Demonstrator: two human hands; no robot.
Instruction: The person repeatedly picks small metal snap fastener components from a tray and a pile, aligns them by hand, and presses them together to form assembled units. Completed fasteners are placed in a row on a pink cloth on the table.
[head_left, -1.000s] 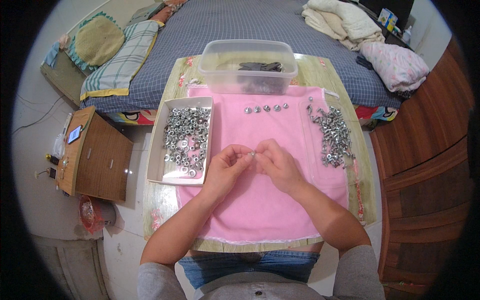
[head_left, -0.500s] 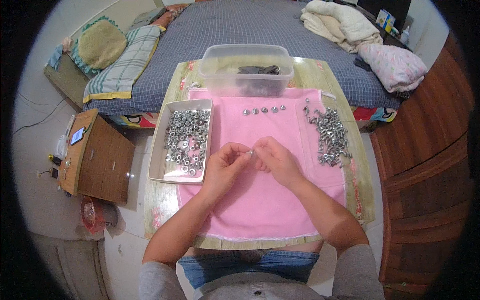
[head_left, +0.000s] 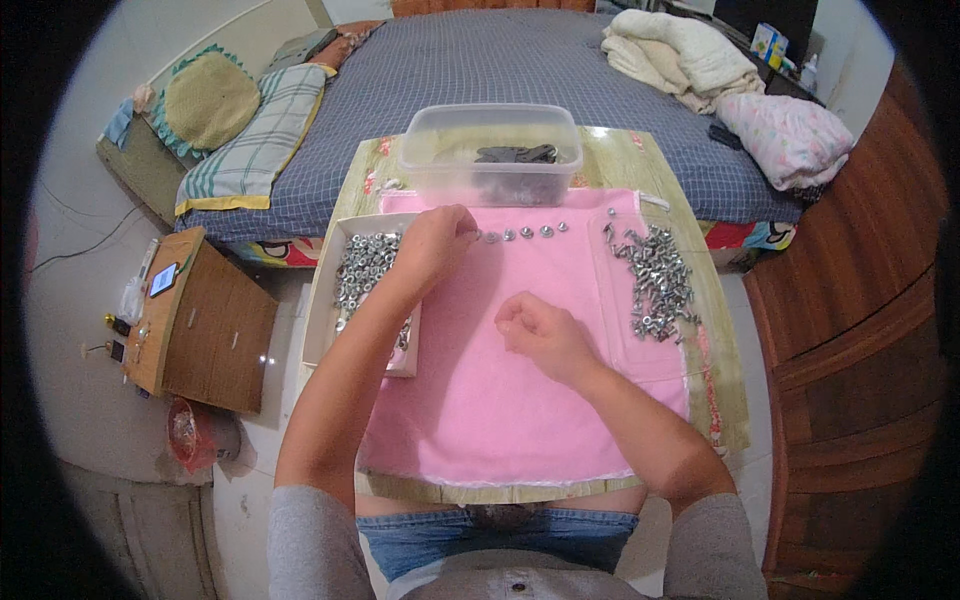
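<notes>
My left hand (head_left: 440,242) is at the left end of a row of small silver screw-and-nut pieces (head_left: 526,232) on the pink cloth (head_left: 460,420). Its fingertips are pinched on a small metal piece, apparently a screw with a nut, mostly hidden by the fingers. Over the middle of the cloth, my right hand (head_left: 540,335) has its fingers curled in, with nothing showing in them. A white box (head_left: 310,335) of silver flanged nuts (head_left: 368,262) stands to the left, partly covered by my left forearm. Loose screws (head_left: 658,285) are heaped on a clear, shallow tray (head_left: 628,350) at the right.
A clear plastic tub (head_left: 490,118) with dark items inside stands at the table's far edge. Beyond is a bed (head_left: 480,60) with a checked cover. A wooden cabinet (head_left: 210,330) and a bin (head_left: 195,435) are on the left, wooden doors (head_left: 850,400) on the right.
My hands have come apart from a small metal piece they held together. The left has moved forward to the row's end; the right has shifted slightly nearer me.
</notes>
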